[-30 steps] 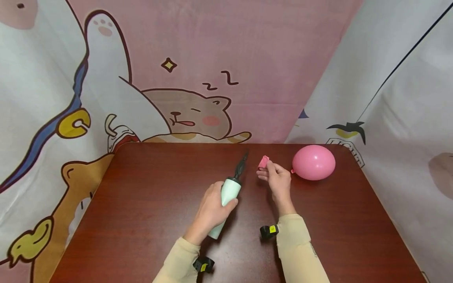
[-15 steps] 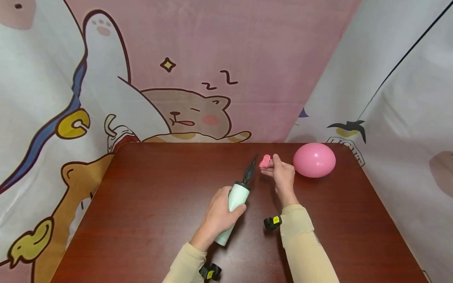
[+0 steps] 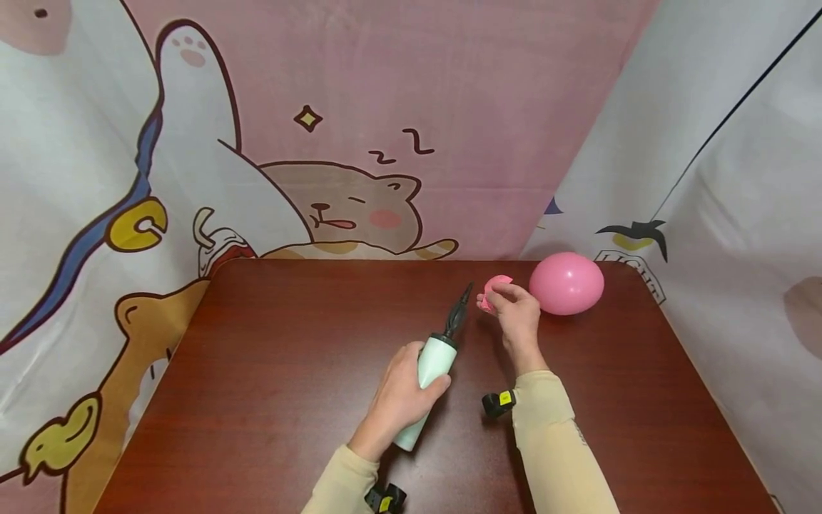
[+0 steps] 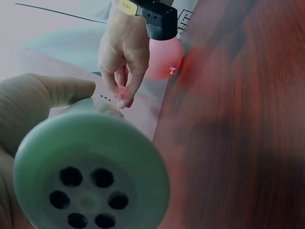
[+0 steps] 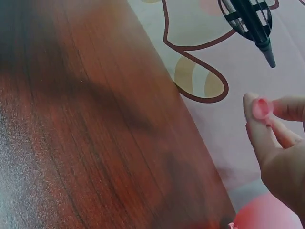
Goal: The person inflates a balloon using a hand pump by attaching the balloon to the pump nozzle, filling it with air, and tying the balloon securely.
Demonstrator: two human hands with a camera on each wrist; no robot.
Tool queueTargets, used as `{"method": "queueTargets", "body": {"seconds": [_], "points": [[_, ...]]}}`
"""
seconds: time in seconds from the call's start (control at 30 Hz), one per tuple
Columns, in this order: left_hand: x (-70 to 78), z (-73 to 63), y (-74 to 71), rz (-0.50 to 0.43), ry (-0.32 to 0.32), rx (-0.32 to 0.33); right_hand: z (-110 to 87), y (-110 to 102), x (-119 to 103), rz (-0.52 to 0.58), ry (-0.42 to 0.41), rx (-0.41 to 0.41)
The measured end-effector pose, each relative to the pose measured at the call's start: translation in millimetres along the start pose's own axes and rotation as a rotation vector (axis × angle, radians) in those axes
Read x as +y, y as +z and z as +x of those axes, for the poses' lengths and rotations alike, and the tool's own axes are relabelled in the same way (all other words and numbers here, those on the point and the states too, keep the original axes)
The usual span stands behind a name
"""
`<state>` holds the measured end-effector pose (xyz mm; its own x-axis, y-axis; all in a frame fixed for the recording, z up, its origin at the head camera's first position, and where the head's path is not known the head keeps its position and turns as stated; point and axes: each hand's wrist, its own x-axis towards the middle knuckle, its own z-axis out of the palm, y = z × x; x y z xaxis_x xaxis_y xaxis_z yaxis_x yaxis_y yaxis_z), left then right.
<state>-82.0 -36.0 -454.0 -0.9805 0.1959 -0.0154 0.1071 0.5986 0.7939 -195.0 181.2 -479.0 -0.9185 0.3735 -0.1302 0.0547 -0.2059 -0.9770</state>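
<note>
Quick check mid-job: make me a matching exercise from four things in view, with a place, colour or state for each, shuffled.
Things:
1. pump
2. limp balloon
3. round balloon
4. table

Matches:
A. red-brown
B. pinched in the right hand
C. gripped by the left hand
D. blown up, held by neither hand

Pairs: 1-C, 2-B, 3-D, 4-A

one green, round-ended cylinder (image 4: 88,131), six dark holes in its near face, held by the left hand (image 4: 35,102). beyond it, one right hand (image 4: 126,52), pinching a small pink piece (image 4: 123,91). just beside: one pink inflated balloon (image 4: 163,55), knotted. one reddish-brown wood-grain table (image 4: 243,124), at right.
</note>
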Motion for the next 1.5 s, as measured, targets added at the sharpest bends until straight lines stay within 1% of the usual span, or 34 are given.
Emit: {"method": "queueTargets", "body": {"seconds": [0.07,0.13,0.23,0.4,0.57,0.77,0.93,1.03,1.2,1.3,1.43,1.5], "points": [[0.4,-1.2,0.7,0.002,0.0,-0.009,0.8,0.1,-1.4,0.077,0.029,-0.025],[0.9,-2.6,1.4,0.006,0.004,-0.018,1.4,0.0,-2.8,0.103,0.049,-0.034],[2.2,-5.0,2.5,0.012,0.019,-0.033,2.4,0.6,-5.4,0.116,0.065,-0.028],[4.4,-8.5,4.9,0.024,0.06,-0.041,4.4,1.0,-10.0,0.115,0.066,-0.002],[5.2,-10.1,7.2,0.029,0.07,-0.063,3.1,-0.2,-13.5,0.106,0.069,0.012],[4.7,-7.8,8.9,0.025,0.053,-0.085,-1.0,0.8,-12.8,0.09,0.042,-0.007],[3.7,-5.6,10.3,0.022,0.028,-0.083,-6.3,2.4,-10.4,0.025,0.026,-0.018],[3.8,-5.3,11.5,0.013,0.018,-0.076,-9.8,4.2,-8.8,0.009,0.026,-0.028],[5.0,-5.2,13.5,-0.022,-0.006,-0.063,-15.4,9.2,-3.9,0.057,0.016,-0.062],[5.5,-4.5,14.0,-0.038,-0.019,-0.056,-19.1,12.7,-1.0,0.109,0.021,-0.063],[5.9,-2.9,14.2,-0.048,-0.026,-0.048,-22.6,15.3,1.1,0.122,0.058,-0.051],[5.9,-2.3,14.5,-0.051,-0.031,-0.044,-23.0,15.2,1.5,0.115,0.096,-0.071]]}}
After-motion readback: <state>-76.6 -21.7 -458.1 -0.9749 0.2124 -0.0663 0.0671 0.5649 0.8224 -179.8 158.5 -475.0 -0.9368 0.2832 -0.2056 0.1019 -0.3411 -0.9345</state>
